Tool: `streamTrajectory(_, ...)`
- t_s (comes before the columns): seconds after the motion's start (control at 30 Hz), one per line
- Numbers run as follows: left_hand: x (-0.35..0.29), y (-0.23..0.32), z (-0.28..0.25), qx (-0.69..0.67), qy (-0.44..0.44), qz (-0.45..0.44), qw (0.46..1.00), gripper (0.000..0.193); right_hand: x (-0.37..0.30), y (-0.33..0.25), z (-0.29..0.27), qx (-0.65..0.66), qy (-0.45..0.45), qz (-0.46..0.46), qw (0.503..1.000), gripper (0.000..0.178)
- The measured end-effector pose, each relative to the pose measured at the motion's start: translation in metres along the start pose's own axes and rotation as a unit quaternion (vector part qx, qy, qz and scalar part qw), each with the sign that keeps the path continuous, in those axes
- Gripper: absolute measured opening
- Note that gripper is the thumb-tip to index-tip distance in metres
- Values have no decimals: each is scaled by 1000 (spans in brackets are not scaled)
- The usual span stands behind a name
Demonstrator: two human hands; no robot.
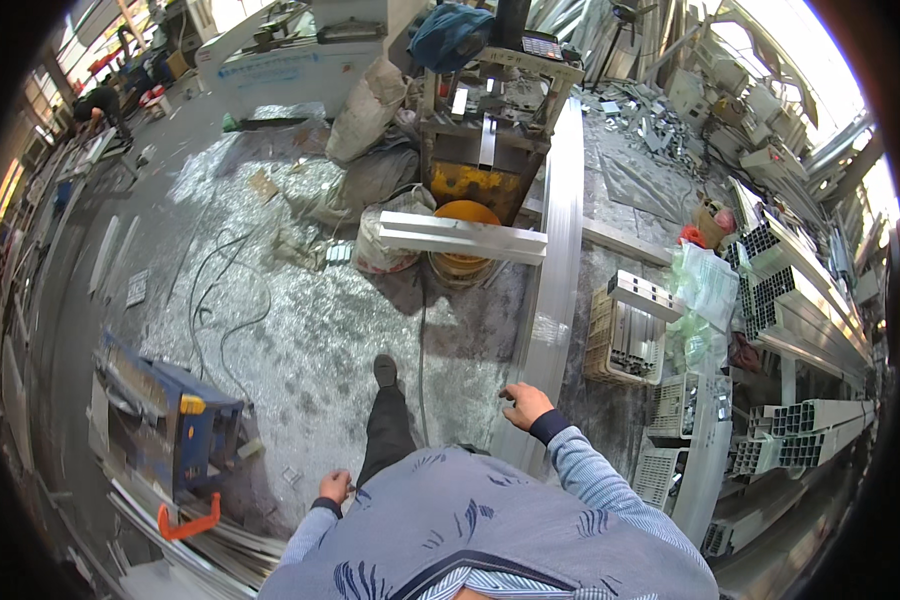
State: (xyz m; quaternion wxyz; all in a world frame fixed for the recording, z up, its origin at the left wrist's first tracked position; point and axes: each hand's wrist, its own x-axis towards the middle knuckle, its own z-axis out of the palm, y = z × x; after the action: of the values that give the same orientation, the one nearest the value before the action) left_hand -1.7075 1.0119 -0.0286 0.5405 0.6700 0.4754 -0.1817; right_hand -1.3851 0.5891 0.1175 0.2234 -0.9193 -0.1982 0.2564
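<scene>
My right hand (526, 406) is in the air to the right of my body, nothing visible in it. Its fingers are loosely bent and a little apart. It is nearest to a long pale metal profile (552, 300) running away from me. Low beside my apron (490, 520) hangs my left hand (337, 487), its fingers slack and partly hidden; I see no object in it. Ahead, a square metal tube (463, 238) lies level across an orange bucket (467, 212) and a white sack (382, 250). Behind them stands a yellow and dark machine (475, 182).
To the left stands a blue machine (175, 420) with an orange handle (190, 520). A cable (222, 320) lies on the floor. On the right are a cream crate (610, 350), stacked square tubes (810, 310) and white baskets (673, 405). Someone bends at the far left (102, 102).
</scene>
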Motion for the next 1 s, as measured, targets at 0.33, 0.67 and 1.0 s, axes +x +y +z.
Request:
streamTrajectory(0.33,253,179,-49,-53,-63,-66,994,37,94,-28,-70,76,154,170,970,31)
streamTrajectory(0.67,362,354,-56,-68,-17,-3,998,36,227,26,-303,-35,445,58,893,27)
streamTrajectory(1.0,254,302,86,398,38,182,898,40,428,60,-574,-178,545,-144,807,37)
